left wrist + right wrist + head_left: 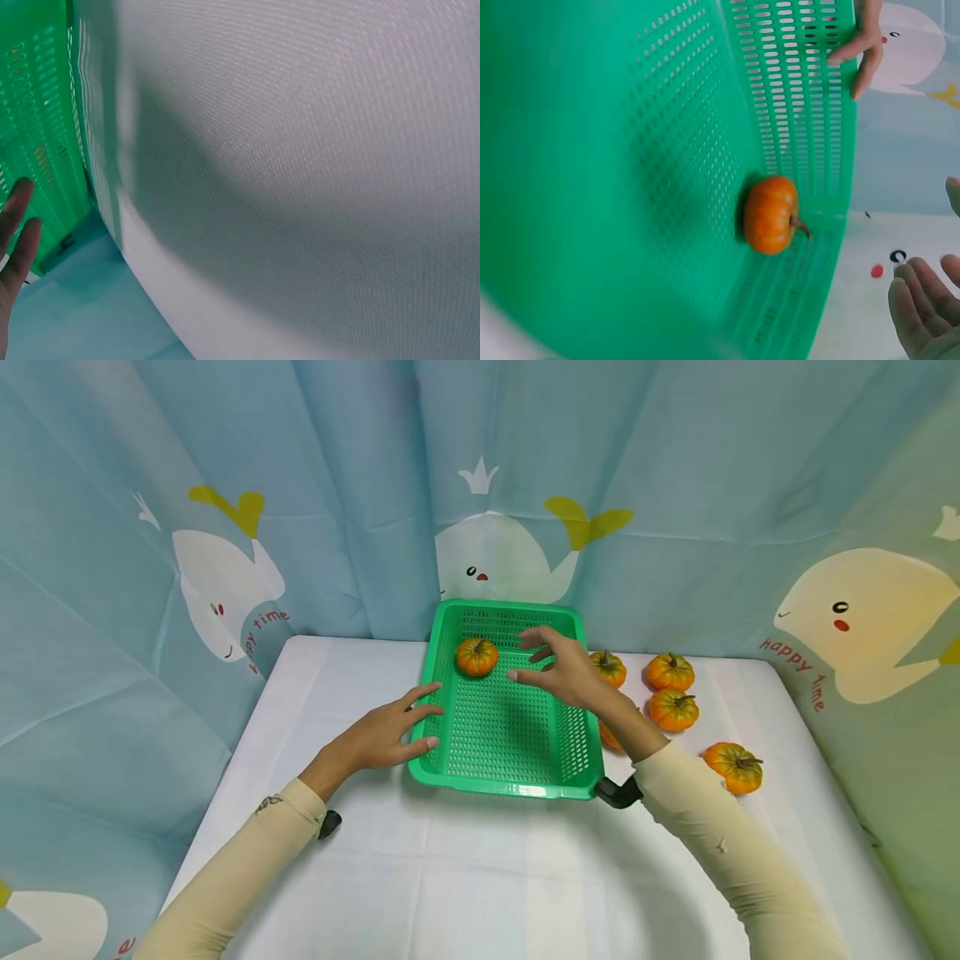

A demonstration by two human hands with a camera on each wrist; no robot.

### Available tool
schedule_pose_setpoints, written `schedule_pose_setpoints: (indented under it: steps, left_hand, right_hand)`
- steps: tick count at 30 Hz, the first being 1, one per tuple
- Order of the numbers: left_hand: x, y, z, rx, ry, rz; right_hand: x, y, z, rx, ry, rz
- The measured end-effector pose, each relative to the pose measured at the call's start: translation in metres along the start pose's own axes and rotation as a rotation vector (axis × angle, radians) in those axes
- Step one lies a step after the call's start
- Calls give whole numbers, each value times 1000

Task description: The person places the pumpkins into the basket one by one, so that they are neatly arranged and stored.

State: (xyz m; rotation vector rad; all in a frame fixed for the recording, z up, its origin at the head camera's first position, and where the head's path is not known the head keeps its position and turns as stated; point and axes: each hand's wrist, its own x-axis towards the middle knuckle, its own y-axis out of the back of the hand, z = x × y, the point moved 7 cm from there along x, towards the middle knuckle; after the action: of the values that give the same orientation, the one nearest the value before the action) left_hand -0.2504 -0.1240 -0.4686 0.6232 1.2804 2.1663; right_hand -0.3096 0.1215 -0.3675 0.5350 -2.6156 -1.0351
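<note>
A green perforated plastic basket (491, 788) stands on the white table, with one small orange pumpkin (477, 657) in its far left corner. My left hand (386, 732) is at the basket's left side, fingers spread and fingertips over the rim. In the right wrist view the fingers of that left hand (868, 46) overlap the basket's wall. Over the right part of the basket hovers my right hand (567, 672), fingers loosely bent and thumb apart, with nothing between them. The right wrist view shows the pumpkin (771, 215) lying on its side, its stem toward the basket wall.
Several more pumpkins lie on the table right of the basket, among them one at the back (670, 672) and one nearer the front (733, 767). My right forearm partly hides another pumpkin (610, 739) beside the basket. A blue curtain (360, 485) with whale prints surrounds the table.
</note>
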Motion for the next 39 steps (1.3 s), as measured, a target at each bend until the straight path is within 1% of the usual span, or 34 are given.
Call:
schedule_pose_setpoints:
  steps: [5, 12, 17, 21, 30, 32, 36, 39]
  left_hand:
    - [-1, 1, 1, 2, 2, 3]
    - [0, 1, 1, 10, -3, 2]
    - [1, 1, 1, 4, -5, -2]
    - [0, 0, 0, 6, -7, 2]
    - [0, 0, 0, 9, -1, -5]
    - [1, 0, 0, 12, 1, -7]
    - [1, -1, -1, 14, 5, -10]
    - [0, -1, -1, 12, 5, -10]
  right_hand:
    - [-19, 17, 9, -46, -17, 22]
    - [-46, 34, 21, -88, -69, 30]
    - [-63, 42, 30, -110, -68, 42]
    - [-76, 49, 39, -103, -68, 54]
    - [-106, 69, 66, -144, -93, 89]
    - [-112, 74, 73, -153, -107, 93]
    - [-126, 84, 88, -160, -171, 92]
    - [-137, 90, 101, -174, -203, 93]
